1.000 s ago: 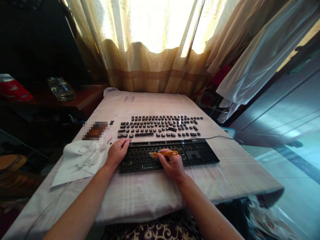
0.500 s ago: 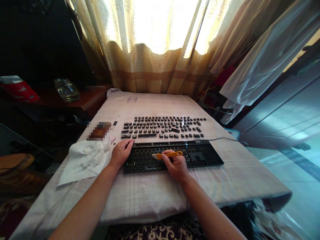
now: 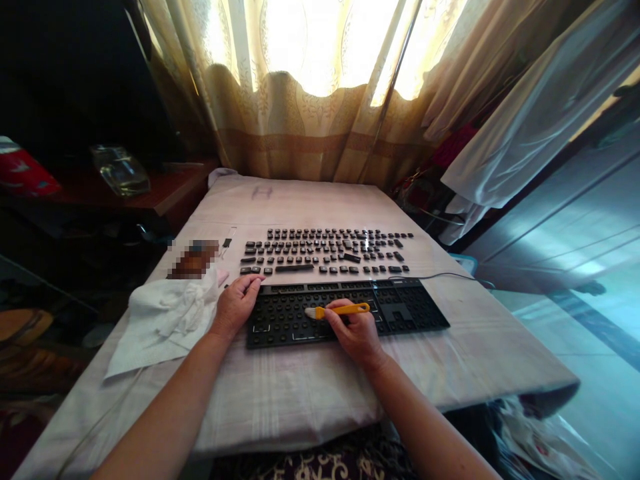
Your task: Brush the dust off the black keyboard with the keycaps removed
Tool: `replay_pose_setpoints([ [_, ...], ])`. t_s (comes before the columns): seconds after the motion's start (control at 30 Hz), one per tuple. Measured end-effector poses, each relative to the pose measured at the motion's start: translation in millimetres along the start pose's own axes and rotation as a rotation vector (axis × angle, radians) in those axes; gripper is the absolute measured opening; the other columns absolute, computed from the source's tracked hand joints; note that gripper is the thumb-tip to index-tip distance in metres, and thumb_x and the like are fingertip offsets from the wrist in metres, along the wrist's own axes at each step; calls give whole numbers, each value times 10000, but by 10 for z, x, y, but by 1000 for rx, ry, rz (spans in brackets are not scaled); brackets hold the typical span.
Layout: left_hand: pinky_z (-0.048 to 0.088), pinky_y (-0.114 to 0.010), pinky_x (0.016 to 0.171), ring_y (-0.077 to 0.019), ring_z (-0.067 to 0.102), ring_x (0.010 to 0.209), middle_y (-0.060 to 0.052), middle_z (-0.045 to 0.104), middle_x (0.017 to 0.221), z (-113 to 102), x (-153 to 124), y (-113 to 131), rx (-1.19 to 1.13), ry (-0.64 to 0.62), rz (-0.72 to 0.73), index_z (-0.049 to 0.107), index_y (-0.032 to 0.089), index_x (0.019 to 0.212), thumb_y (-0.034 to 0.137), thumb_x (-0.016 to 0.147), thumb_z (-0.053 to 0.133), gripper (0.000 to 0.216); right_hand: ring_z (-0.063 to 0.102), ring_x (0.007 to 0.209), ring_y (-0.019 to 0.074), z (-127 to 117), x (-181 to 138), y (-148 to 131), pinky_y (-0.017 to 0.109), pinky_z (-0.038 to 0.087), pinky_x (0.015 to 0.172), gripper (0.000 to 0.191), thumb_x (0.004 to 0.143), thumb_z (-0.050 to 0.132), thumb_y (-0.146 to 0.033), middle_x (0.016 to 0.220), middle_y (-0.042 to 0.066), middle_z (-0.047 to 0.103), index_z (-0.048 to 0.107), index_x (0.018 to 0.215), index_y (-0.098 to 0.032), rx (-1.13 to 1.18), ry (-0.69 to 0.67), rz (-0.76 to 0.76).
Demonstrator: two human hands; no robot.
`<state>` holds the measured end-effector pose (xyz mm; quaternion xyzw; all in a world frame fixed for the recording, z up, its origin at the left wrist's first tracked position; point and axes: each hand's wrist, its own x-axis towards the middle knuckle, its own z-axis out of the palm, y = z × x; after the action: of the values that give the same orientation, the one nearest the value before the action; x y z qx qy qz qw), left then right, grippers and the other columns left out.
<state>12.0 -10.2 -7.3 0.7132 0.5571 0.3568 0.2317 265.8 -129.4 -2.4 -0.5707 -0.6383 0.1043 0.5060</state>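
A black keyboard (image 3: 417, 312) with its keycaps taken off lies across the table in front of me. My left hand (image 3: 235, 307) is closed at its upper left corner, fingers together along the edge. Between the thumb and fingers of my right hand (image 3: 357, 335) is a small brush with a yellow handle (image 3: 354, 309). Its pale bristles (image 3: 311, 313) point left and are over the bare key positions left of the keyboard's middle. Beyond the keyboard, loose black keycaps (image 3: 294, 268) are laid out in rows, the long spacebar among them.
A crumpled white cloth (image 3: 170, 313) lies left of my left hand, with a blurred-out brown item (image 3: 195, 259) behind it. A small black piece with a wire loop (image 3: 227, 243) is near the keycaps. A glass jar (image 3: 120, 172) stands on the side cabinet. The cable (image 3: 440, 275) trails right.
The brush tip has shifted very slightly on the keyboard, still in my right hand. My left hand stays at the keyboard's corner. The whole view has tilted a little.
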Motion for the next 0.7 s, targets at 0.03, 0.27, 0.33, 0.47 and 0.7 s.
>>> replay_pose_setpoints([
  [0.03,541,-354,975,-223,711,1037,-25,788,1097,-3,-1,0,1,0,5,753,251,1032,432,908,474,355,733,611,185,0,1,0,263,588,603,251,926,610,-388,751,47,778,747,785,-232,-2,-2,0],
  [0.27,547,-354,976,-222,709,1044,-27,782,1107,5,-9,-7,19,-30,32,748,251,1052,444,916,474,362,730,600,179,-2,6,0,252,575,599,239,917,632,-384,722,39,774,736,767,-231,18,-8,-10],
  [0.33,543,-363,992,-226,705,1051,-36,779,1106,10,-12,-12,25,-42,76,752,246,1050,452,918,484,363,726,594,178,-1,3,4,249,570,594,237,915,635,-383,712,35,772,731,760,-232,17,-9,-11],
  [0.47,503,-417,1074,-244,679,1127,-70,764,1159,16,-32,3,47,-69,279,762,241,1094,445,943,484,377,718,584,177,6,-3,18,248,568,588,240,915,633,-393,714,34,774,731,766,-232,11,14,-5],
  [0.7,346,-549,1205,-294,523,1389,-65,644,1430,43,-62,21,206,-178,447,689,288,1304,452,967,499,420,698,552,164,19,-14,24,232,555,554,248,914,637,-414,703,30,767,735,778,-231,28,39,20],
])
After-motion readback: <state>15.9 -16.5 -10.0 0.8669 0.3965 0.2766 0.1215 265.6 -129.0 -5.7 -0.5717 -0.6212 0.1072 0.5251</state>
